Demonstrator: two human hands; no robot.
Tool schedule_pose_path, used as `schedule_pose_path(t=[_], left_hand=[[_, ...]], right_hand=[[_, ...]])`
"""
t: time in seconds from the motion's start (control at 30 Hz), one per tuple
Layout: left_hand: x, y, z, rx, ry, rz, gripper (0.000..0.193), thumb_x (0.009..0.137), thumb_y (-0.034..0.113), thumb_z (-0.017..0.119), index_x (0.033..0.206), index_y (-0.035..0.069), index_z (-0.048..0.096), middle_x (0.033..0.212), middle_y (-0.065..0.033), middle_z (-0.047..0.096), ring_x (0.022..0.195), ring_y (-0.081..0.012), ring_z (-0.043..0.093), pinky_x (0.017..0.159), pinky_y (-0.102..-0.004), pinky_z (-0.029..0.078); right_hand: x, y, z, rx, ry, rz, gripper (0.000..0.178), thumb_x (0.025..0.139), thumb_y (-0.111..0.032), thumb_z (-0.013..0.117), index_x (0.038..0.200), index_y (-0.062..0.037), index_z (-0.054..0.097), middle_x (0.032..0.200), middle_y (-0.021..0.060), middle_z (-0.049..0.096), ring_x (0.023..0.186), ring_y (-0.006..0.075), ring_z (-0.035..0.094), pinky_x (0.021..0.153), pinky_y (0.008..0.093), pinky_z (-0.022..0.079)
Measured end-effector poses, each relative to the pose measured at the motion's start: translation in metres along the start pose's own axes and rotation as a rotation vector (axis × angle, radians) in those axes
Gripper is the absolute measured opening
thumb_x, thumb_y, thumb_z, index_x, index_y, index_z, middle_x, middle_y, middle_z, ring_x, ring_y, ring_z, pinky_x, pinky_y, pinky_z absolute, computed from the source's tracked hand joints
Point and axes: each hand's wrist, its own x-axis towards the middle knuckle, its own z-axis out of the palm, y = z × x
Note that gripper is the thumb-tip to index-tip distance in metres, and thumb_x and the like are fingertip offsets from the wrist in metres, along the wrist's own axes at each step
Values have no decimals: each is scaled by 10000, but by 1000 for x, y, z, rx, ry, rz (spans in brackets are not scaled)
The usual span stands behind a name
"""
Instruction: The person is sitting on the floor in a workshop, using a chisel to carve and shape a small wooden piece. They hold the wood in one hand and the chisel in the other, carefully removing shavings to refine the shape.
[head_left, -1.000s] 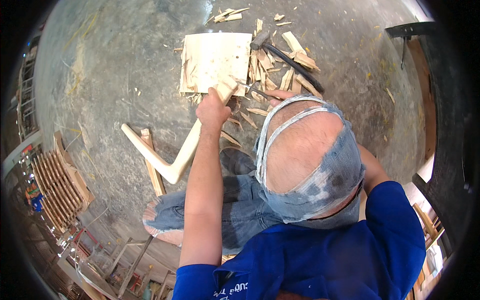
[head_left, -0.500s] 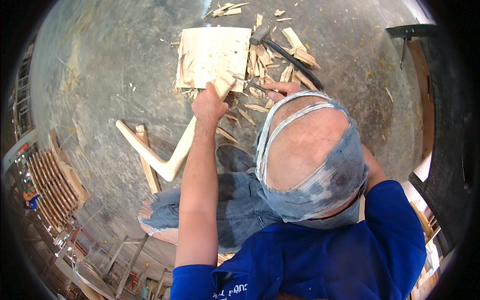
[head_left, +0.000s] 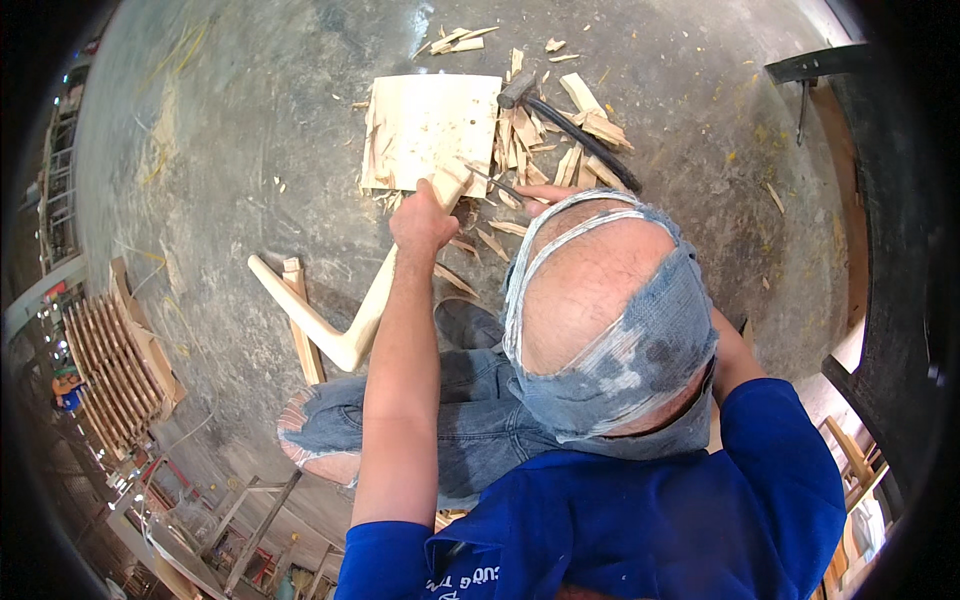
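Note:
My left hand (head_left: 424,217) is closed round the upper end of a pale, elbow-shaped wooden piece (head_left: 372,305), which looks like a bent chair leg. Its gripped end rests over the near edge of a square wooden board (head_left: 418,125) lying on the floor. From the right, my right hand (head_left: 543,196) grips a slim dark metal tool, chisel-like (head_left: 497,185), whose tip meets that end of the wood. My raised right knee hides part of this hand. Beyond it lies a hammer (head_left: 570,125) with a black handle, its head by the board's corner.
Split wood chips (head_left: 519,135) are heaped right of the board, with more slivers (head_left: 462,40) past its far edge. A straight wooden strip (head_left: 302,325) lies under the bent piece. Slatted wooden parts (head_left: 118,360) stand at left; a black metal frame (head_left: 890,250) is at right.
The view has shifted a little, so the floor things sit slightly lower in it. Both hands keep their holds, and the tool's tip stays at the wood's end.

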Motion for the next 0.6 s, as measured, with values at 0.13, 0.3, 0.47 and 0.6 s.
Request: schedule_pose_path(t=[0.13, 0.3, 0.47, 0.6], left_hand=[[-6, 3, 0, -7, -29, 7, 462, 815, 209, 745, 1218, 49, 585, 1066, -237, 779, 1030, -416, 762, 890, -524, 599], [-1, 0, 3, -9, -39, -10, 471, 813, 204, 756, 1227, 55, 587, 1083, -225, 780, 1042, -399, 763, 897, -509, 604], [-1, 2, -4, -3, -101, -34, 496, 820, 220, 781, 1251, 71, 585, 1122, -192, 781, 1070, -363, 763, 911, -488, 607], [-4, 1, -6, -26, -67, -18, 492, 813, 195, 739, 1254, 52, 576, 1102, -235, 779, 1063, -404, 760, 908, -520, 599]], right_hand=[[19, -10, 19, 31, 16, -3, 444, 1041, -171, 669, 1477, -95, 648, 1306, 149, 741, 1199, 231, 687, 1067, 355, 515], [-2, -3, -1, 56, -3, 7, 442, 1036, -170, 676, 1473, -107, 655, 1291, 149, 748, 1185, 233, 691, 1059, 357, 518], [-9, -2, -3, 34, 6, 44, 441, 1032, -170, 683, 1469, -120, 663, 1275, 148, 756, 1171, 234, 696, 1050, 359, 520], [-7, 0, -3, 32, 11, 33, 441, 1028, -169, 688, 1466, -130, 668, 1263, 148, 762, 1160, 235, 700, 1044, 361, 522]])
